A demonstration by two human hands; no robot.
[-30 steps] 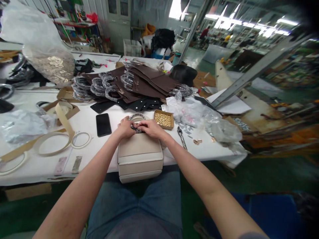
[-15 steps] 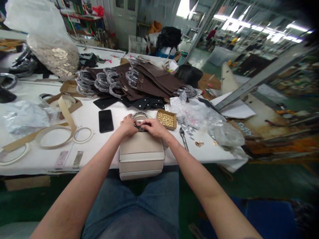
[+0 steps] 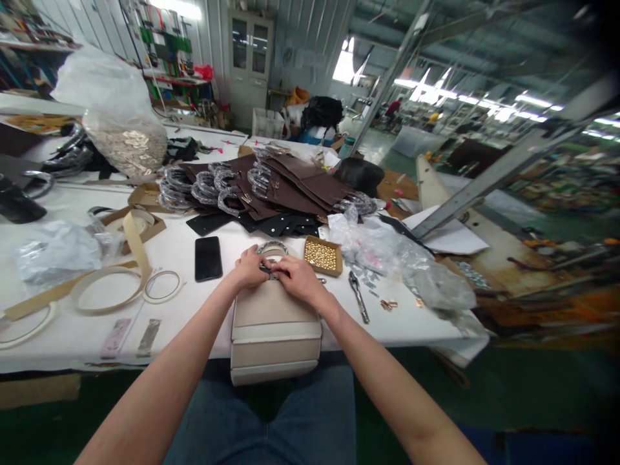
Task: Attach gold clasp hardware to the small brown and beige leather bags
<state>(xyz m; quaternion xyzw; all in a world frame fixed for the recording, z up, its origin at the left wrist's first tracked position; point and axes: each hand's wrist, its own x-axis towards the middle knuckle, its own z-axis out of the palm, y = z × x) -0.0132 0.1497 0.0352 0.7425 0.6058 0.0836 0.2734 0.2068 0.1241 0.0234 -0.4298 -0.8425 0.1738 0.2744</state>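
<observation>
A beige panelled bag body (image 3: 276, 321) lies at the table's front edge, its near end jutting over my lap. At its far end stands a round handle (image 3: 272, 247) in clear plastic wrap. Beside the handle's base, my left hand (image 3: 250, 267) is closed, fingertips on a small dark piece (image 3: 271, 276). From the other side my right hand (image 3: 296, 276) pinches at the same piece, thumb and fingers bent. The fingers cover most of it, so its kind cannot be made out.
Right of the hands are a box of gold-coloured studs (image 3: 323, 256), a metal hand tool (image 3: 359, 297) and plastic bags (image 3: 387, 245). On the left lie a phone (image 3: 208, 258) and tape rolls (image 3: 163, 286). Behind are brown panels (image 3: 303, 177) with wrapped handles.
The camera has tilted up, so the table appears lower in view. Both hands stay at the handle's base, with the right fingers slightly shifted.
</observation>
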